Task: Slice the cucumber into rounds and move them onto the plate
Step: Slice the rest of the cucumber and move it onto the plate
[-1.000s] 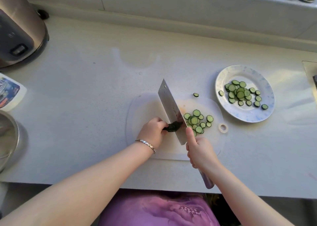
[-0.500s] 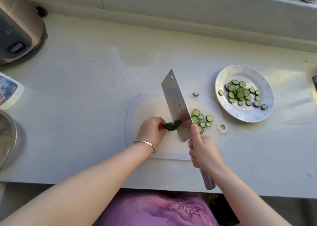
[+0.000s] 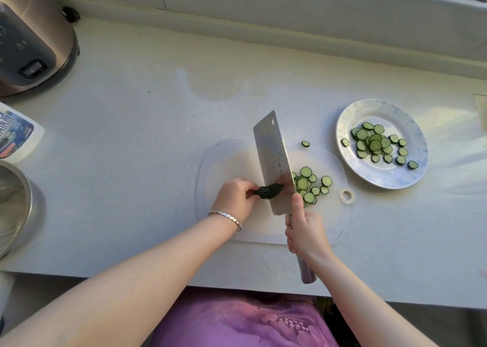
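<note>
A short dark green cucumber stub (image 3: 266, 190) lies on the white cutting board (image 3: 232, 162). My left hand (image 3: 235, 199) pinches its left end. My right hand (image 3: 307, 232) grips the handle of a broad cleaver (image 3: 272, 162), whose blade stands against the stub's right end. Several cut rounds (image 3: 311, 185) lie in a loose pile on the board, right of the blade. One stray round (image 3: 305, 144) rests at the board's far edge. The blue-speckled white plate (image 3: 350, 119) at the right holds several rounds (image 3: 376, 146).
A small white ring (image 3: 346, 195) lies at the board's right edge. A steel appliance (image 3: 31, 43) stands at the far left, a labelled white package (image 3: 15, 135) and a metal bowl (image 3: 13, 201) below it. The counter's front edge runs close to my body.
The cleaver has lifted off the board and tilted so more of its flat face shows. The cucumber stub has been slid slightly right under the blade. The view shifted slightly.
</note>
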`<state>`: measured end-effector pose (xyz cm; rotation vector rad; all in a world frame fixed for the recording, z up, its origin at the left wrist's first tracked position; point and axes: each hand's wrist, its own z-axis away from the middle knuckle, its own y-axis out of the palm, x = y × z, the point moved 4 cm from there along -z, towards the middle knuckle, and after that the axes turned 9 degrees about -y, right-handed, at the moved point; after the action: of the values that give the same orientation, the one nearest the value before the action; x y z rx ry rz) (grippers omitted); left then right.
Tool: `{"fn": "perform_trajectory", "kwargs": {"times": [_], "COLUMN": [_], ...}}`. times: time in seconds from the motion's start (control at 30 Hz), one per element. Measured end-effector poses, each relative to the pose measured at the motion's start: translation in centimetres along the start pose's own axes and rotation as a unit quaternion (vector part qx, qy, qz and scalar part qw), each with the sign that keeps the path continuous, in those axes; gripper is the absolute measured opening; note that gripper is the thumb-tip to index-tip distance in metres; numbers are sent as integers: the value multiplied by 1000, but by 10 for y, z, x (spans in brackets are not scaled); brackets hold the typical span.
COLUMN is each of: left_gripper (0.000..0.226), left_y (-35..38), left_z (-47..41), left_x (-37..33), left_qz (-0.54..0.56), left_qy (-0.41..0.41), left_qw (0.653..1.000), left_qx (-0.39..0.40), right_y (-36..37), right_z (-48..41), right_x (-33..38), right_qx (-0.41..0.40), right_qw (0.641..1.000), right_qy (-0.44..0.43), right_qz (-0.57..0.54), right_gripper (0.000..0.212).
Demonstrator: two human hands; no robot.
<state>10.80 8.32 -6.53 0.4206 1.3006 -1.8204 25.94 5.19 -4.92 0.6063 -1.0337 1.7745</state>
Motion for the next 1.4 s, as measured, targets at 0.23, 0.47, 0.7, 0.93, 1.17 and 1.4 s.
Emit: {"fn": "perform_trajectory", "kwargs": {"times": [0.23,0.47,0.7,0.93,1.17,1.4], "left_gripper": [21,20,19,23,23,20], "left_y": [-2,0,2,0,1,1], "left_z": [2,2,3,5,5,4], "left_x": [-2,-2,1,-2,-1,0], "left_qz": [10,-4,6,0,-2,0], "left_qy": [7,5,-2,20,8,-6], "left_qw": [1000,1000,1000,1000,999,999], "left_qx": [-13,-17,-18,-15,-34,-32], "right_y": [-18,-15,-1,2,-14,-9], "right_z": [12,18,8,4,20,13], "right_x": [16,20,7,7,16,8], "right_qx": [17,31,21,6,23,17], "right_qw": [1000,999,995,1000,1000,996], "right_qy": [13,9,-31,12,-5,-50], "right_qz": [-21,-7,88,-21,-9,74], "right_gripper": [56,53,58,55,55,57]}}
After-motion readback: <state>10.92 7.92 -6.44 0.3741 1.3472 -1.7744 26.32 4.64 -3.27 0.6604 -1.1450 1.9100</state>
